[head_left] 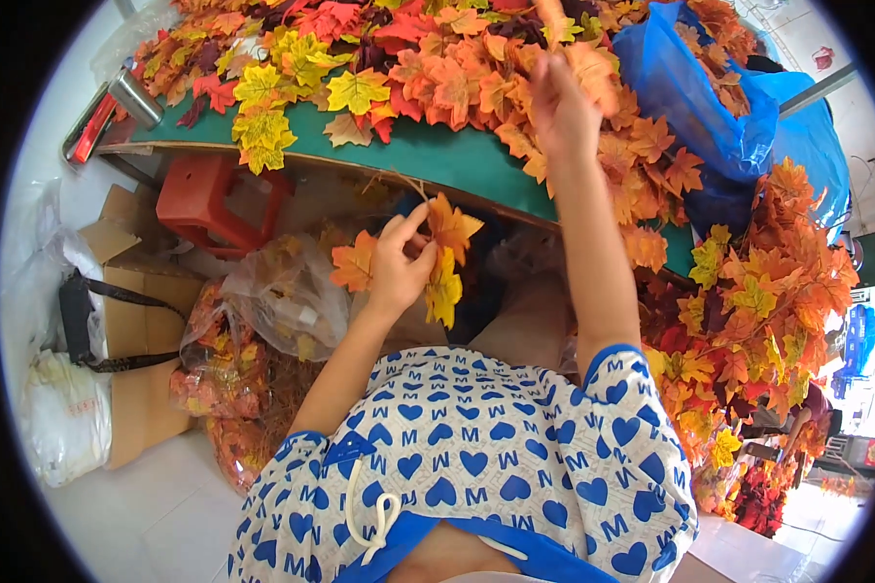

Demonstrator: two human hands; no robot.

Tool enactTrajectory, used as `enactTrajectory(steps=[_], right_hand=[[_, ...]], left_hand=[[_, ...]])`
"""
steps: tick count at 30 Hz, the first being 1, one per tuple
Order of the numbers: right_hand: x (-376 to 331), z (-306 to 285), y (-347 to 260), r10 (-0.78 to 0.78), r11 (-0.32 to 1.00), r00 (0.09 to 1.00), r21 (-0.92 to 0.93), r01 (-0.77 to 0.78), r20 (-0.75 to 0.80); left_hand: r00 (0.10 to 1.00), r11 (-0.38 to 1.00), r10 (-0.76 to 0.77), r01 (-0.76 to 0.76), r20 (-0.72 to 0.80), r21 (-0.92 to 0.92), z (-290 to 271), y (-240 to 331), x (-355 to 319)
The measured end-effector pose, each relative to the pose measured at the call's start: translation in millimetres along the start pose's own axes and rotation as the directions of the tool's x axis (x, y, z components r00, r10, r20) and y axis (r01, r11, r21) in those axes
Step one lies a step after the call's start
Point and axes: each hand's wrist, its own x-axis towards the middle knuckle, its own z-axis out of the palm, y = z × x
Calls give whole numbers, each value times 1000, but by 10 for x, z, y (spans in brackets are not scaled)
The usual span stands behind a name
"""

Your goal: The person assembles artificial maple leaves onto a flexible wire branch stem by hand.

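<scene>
My left hand (399,267) is closed in a pinch on a thin brown stem of artificial maple leaves, held in front of the table edge. An orange leaf (449,228) and a yellow leaf (444,290) hang beside its fingers, with another orange leaf (353,262) on the other side. My right hand (566,117) is raised over the table with its fingers closed on an orange artificial leaf (593,76), smeared by motion. Under it spreads a large pile of orange, red and yellow artificial leaves (447,78).
The green table (418,153) curves across in front of me. A metal cylinder (136,97) stands at its left end. Blue plastic bags (695,97) and hanging leaf bunches (768,282) crowd the right. Below are a red stool (199,202), a cardboard box (146,360) and bagged leaves (228,374).
</scene>
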Motion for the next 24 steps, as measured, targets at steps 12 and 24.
enactTrajectory(steps=[12, 24], right_hand=[[-1489, -831, 597, 220, 964, 951, -99, -246, -217], [-1541, -949, 644, 301, 934, 928, -127, -334, -220]], left_hand=[[922, 834, -247, 360, 300, -419, 175, 274, 4], [781, 476, -472, 617, 410, -627, 81, 121, 168]])
